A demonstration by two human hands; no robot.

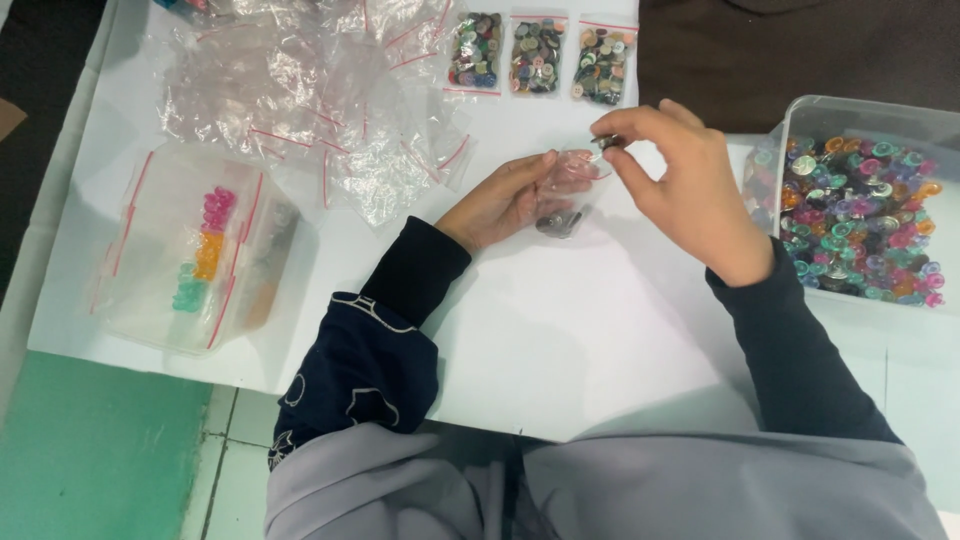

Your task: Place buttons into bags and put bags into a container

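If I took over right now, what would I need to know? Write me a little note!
Left hand: holds a small clear bag open, a few buttons already at its bottom.
Right hand: pinches some buttons right over the bag's mouth.
Clear tub of colourful loose buttons sits on the right.
Done: three filled bags lie in a row at the table's far edge.
Left: this bag is only partly filled; a heap of empty bags waits at the far left.

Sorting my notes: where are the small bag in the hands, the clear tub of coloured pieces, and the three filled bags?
small bag (562, 205): head view, lower part with dark pieces.
clear tub (860, 108): head view, far rim.
three filled bags (536, 57): head view, middle bag.
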